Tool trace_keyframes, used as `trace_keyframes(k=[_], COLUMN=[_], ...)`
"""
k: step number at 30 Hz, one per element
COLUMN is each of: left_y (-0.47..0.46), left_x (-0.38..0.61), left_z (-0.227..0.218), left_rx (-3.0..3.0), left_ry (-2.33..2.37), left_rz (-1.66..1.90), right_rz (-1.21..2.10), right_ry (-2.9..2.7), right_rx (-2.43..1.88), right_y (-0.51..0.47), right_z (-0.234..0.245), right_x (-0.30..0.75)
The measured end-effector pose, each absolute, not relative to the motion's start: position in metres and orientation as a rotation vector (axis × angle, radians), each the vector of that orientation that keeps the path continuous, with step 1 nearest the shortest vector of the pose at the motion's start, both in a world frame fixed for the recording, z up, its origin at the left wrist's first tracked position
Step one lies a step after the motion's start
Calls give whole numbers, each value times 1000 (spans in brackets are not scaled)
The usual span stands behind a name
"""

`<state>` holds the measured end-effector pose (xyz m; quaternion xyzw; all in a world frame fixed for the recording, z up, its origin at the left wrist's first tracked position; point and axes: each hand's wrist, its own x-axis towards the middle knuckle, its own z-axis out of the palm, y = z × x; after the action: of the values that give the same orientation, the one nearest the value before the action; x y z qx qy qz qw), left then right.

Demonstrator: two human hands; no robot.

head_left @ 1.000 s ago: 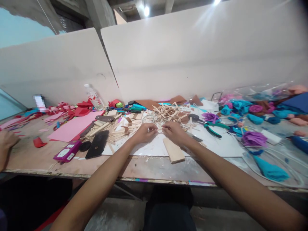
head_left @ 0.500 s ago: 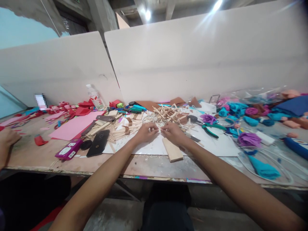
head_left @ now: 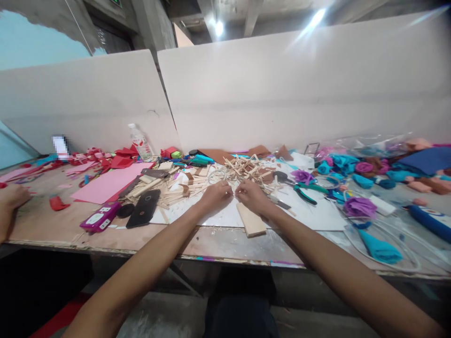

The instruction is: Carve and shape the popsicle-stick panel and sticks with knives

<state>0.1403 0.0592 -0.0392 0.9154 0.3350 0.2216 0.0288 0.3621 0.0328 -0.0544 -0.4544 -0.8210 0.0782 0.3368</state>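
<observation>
My left hand [head_left: 217,195] and my right hand [head_left: 252,195] face each other over a white board [head_left: 204,218], their fingertips pinched a short gap apart. Something small and pale shows at the fingertips, too tiny to name. Just behind them lies a heap of thin wooden sticks [head_left: 243,166], with a roll of clear tape [head_left: 216,177] at its left side. A flat wooden block [head_left: 251,220] rests below my right hand, partly over the board's front edge. Close to my right wrist is a blade-like tool [head_left: 283,204], partly hidden by the arm.
Left are a black phone [head_left: 143,209], a magenta power strip [head_left: 100,218] and pink paper [head_left: 112,184]. Green-handled pliers [head_left: 306,194], purple crepe paper [head_left: 359,207] and a looping cable [head_left: 416,256] lie right. A bottle [head_left: 140,142] stands behind. Another person's hand [head_left: 13,195] is at the far left.
My left hand's fingers have curled in more and its knuckles have turned upward. My right hand stays nearly in place. The view has shifted slightly.
</observation>
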Motion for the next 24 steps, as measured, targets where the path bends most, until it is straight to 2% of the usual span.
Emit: trace_keyframes(k=[10,24], left_y=[64,38], left_x=[146,177], left_z=[-31,-30], left_rx=[3059,2805], left_ry=[865,1113], left_rz=[683,947], right_rz=[-8,-366], right_ry=[-2146,-2629], right_rx=[-1123,-566], right_y=[23,4], right_z=[-36,-1], right_x=[362,316])
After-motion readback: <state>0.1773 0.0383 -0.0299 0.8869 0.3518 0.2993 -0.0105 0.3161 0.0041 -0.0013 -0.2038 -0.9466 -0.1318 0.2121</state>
